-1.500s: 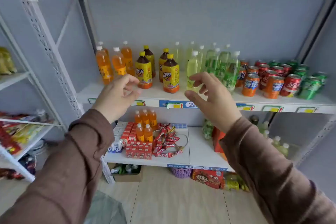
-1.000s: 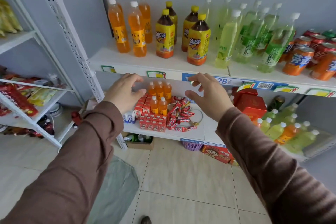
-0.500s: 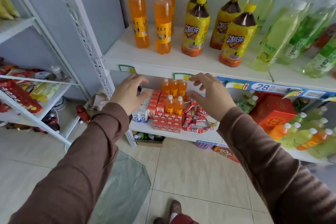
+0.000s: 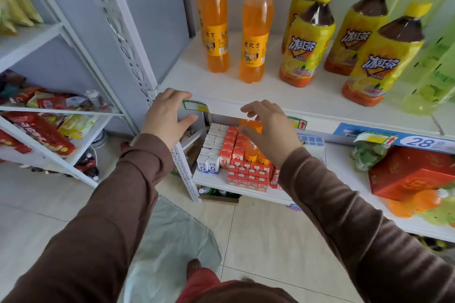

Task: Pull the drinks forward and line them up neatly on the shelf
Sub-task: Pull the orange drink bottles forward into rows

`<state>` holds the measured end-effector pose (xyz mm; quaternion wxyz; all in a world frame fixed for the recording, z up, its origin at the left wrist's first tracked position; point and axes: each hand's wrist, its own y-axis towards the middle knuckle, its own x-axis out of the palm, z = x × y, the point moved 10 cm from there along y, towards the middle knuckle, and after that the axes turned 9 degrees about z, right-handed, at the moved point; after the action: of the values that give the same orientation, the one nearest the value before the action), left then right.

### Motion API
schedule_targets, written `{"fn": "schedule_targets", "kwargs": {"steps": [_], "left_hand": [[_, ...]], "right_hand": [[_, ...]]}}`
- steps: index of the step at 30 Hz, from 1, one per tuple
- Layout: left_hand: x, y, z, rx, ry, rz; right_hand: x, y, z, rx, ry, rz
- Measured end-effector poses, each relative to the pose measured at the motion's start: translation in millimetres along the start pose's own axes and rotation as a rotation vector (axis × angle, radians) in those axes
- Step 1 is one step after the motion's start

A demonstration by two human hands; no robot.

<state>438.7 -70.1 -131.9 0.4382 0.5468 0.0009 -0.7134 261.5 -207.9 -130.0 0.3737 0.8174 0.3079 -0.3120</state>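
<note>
left hand (image 4: 165,115) relaxed, empty | right hand (image 4: 268,128) relaxed, empty | glossy plastic orange bottles (image 4: 256,29) upright

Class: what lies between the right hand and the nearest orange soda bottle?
Head view: only bare white shelf separates the right hand from the orange soda bottle.

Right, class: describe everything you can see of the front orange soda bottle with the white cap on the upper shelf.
The front orange soda bottle is tall, slim clear plastic filled with orange drink, with a white screw cap and an orange-yellow label bearing Chinese characters. It stands upright on the white shelf, set back from the front edge, between another orange bottle and the iced tea bottles. Neither hand touches it.
</note>
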Motion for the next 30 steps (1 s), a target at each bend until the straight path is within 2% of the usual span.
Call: {"fn": "schedule_targets", "kwargs": {"steps": [13,18,22,30], "left_hand": [[49,62,-53,0.317,0.046,-0.149],[58,69,-55,0.409,0.005,-0.103],[63,75,-56,0.425,-0.018,-0.073],[66,80,-61,0.420,-0.104,-0.043]], "right_hand": [[95,47,-18,0.117,-0.365,0.128],[108,51,-7,0.169,-0.450,0.175],[109,51,-4,0.171,-0.471,0.280],[111,53,3,0.188,-0.474,0.382]]}}
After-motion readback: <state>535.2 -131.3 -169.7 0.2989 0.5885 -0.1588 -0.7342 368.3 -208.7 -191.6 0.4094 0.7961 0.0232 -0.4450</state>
